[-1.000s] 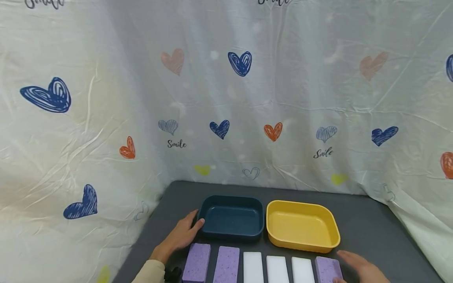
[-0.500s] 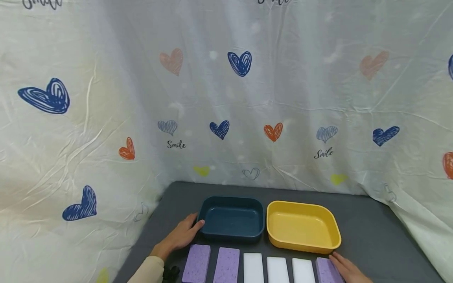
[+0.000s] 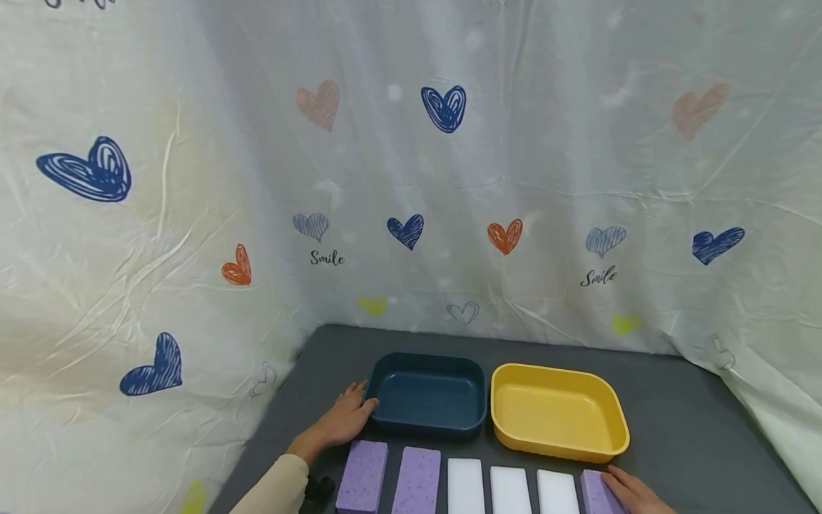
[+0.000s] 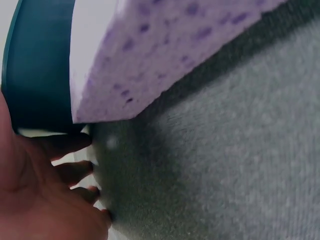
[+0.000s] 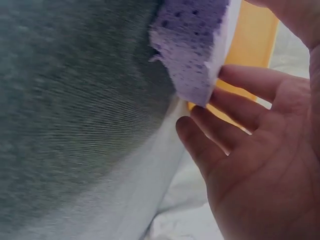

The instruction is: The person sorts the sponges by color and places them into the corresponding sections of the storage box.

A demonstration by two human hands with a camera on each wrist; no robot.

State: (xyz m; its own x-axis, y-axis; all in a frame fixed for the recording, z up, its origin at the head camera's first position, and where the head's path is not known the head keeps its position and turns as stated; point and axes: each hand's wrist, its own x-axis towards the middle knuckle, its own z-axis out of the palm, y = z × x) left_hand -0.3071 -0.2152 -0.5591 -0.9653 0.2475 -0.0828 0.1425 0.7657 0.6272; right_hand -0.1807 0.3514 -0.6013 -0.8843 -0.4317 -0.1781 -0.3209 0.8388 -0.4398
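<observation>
My left hand point(image 3: 343, 420) rests at the left side of the dark blue tray point(image 3: 427, 430), thumb at the rim and fingers extended along its outer wall. In the left wrist view those fingers point(image 4: 75, 172) are spread beside the tray, behind a speckled purple sponge point(image 4: 150, 60). At the right end of the row, my right hand point(image 3: 636, 491) touches another purple sponge point(image 3: 600, 492). The right wrist view shows its fingertips point(image 5: 212, 102) against the side of that sponge point(image 5: 192, 55). Its thumb tip is out of frame there.
A yellow tray point(image 3: 559, 451) stands right of the blue one. In the row before them lie purple sponges point(image 3: 362, 477) point(image 3: 416, 482) and white blocks point(image 3: 465, 487) point(image 3: 510, 491) point(image 3: 557, 492). A heart-printed sheet point(image 3: 546, 164) hangs behind the grey table point(image 3: 681, 400).
My right hand has moved left and its fingers have come onto the rightmost purple sponge. The left hand stays at the blue tray. The head view has shifted slightly.
</observation>
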